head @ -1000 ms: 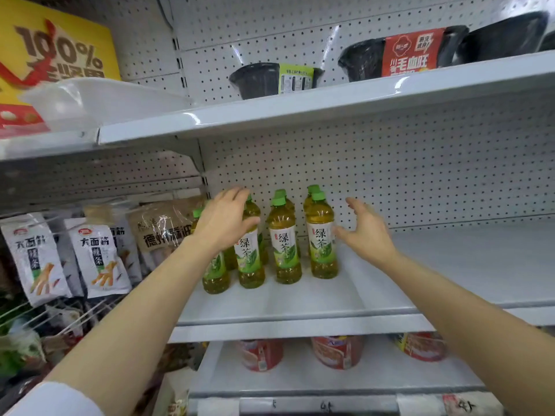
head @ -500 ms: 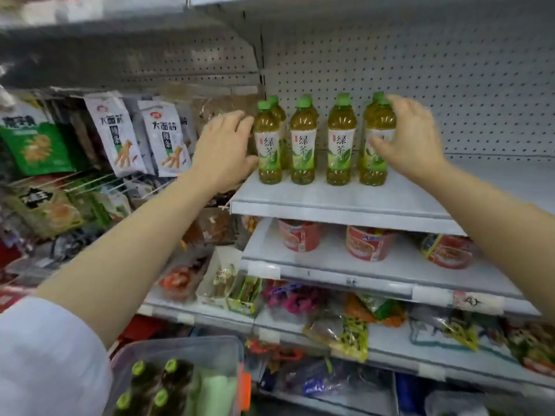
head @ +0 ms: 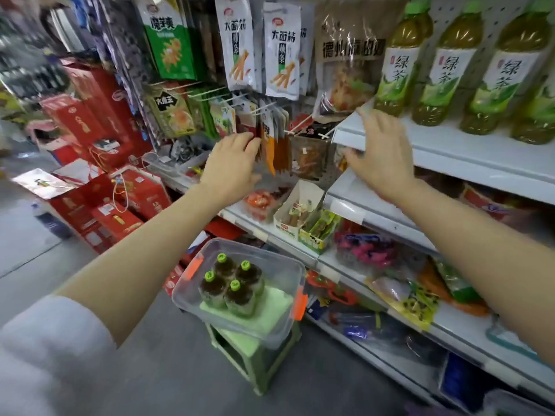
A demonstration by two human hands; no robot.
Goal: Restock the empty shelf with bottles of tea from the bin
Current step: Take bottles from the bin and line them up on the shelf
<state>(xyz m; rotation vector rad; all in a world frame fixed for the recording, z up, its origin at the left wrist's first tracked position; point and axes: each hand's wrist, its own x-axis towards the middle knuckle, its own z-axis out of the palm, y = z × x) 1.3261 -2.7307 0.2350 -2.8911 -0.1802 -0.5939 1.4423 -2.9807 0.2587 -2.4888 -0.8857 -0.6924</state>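
A: Our left hand (head: 232, 166) and right hand (head: 380, 157) each had a loose, empty grip, fingers spread.

B: The shelf (head: 450, 151) held several; four bottles (head: 232, 283) waited in the bin (head: 288, 322) below. We judged grasping them below the caps best.

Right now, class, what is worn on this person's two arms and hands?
The left arm is bare up to a white sleeve. The right arm shows no sleeve in view. Neither the left hand nor the right hand wears a glove.
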